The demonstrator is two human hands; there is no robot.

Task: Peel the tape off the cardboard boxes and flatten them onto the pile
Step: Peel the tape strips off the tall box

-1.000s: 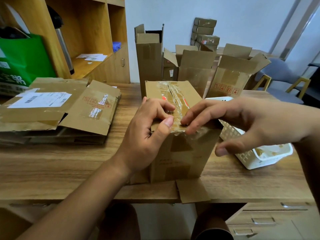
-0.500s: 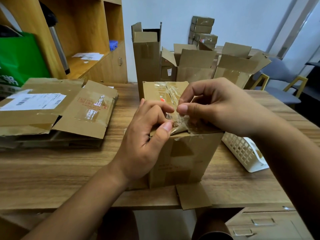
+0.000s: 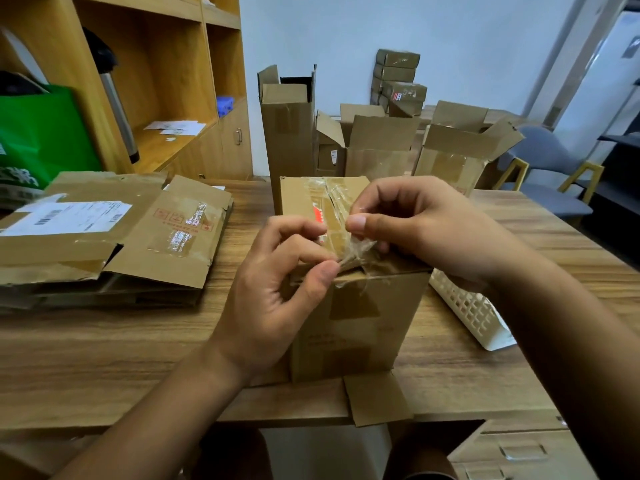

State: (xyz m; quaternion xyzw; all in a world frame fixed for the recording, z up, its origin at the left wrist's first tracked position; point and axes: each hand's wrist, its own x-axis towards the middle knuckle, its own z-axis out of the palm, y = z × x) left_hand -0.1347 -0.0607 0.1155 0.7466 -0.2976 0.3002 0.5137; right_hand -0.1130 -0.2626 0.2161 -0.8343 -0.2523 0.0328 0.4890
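Two hands: both work at the near top edge of one upright cardboard box [image 3: 360,327] standing at the front of the worktop [image 3: 104,358]
Left hand [image 3: 277,299]: wrapped round the box's upper left corner, thumb tip pressed on the top edge beside the loose tape, fingers curled over the top; this grip is closed on the box
Right hand [image 3: 426,226]: held over the top of the box, thumb and forefinger pinched together on the tape, the other fingers curled in
Tape [image 3: 356,249]: clear, crinkled, its near end lifted off the cardboard and bunched between the right thumb and forefinger; the rest runs along the middle seam of the box top toward the far edge
Box flap [image 3: 377,398]: one bottom flap lies flat on the worktop and sticks out over the front edge
Pile [image 3: 104,237]: flattened boxes stacked on the left of the worktop, well apart from the box in hand, the top sheets bearing a white shipping label and strips of clear tape
White basket [image 3: 467,310]: perforated plastic, just beside the box on its right, partly hidden by the right forearm
Open boxes [image 3: 377,147]: several stand upright beyond the far edge of the worktop, flaps up
Wooden shelving [image 3: 166,64]: left, behind the pile
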